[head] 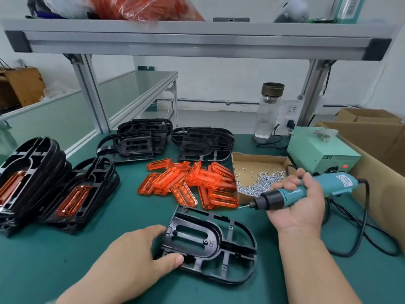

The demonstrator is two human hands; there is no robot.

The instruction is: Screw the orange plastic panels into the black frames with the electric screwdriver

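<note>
A black frame (210,242) lies flat on the green mat in front of me, its oval opening bare. My left hand (140,257) grips the frame's left edge, thumb laid on its near corner. My right hand (298,202) holds the teal electric screwdriver (306,189) level above the mat, its bit pointing left at the pile of orange panels (192,183), with a screw on the tip. The tool sits a little above and right of the frame, not touching it.
A cardboard tray of loose screws (258,183) sits right of the panels. Stacks of frames with orange panels fitted (54,189) stand at left; bare black frames (203,143) lie behind. A power unit (322,154), a glass bottle (268,113) and cardboard boxes (377,150) crowd the right.
</note>
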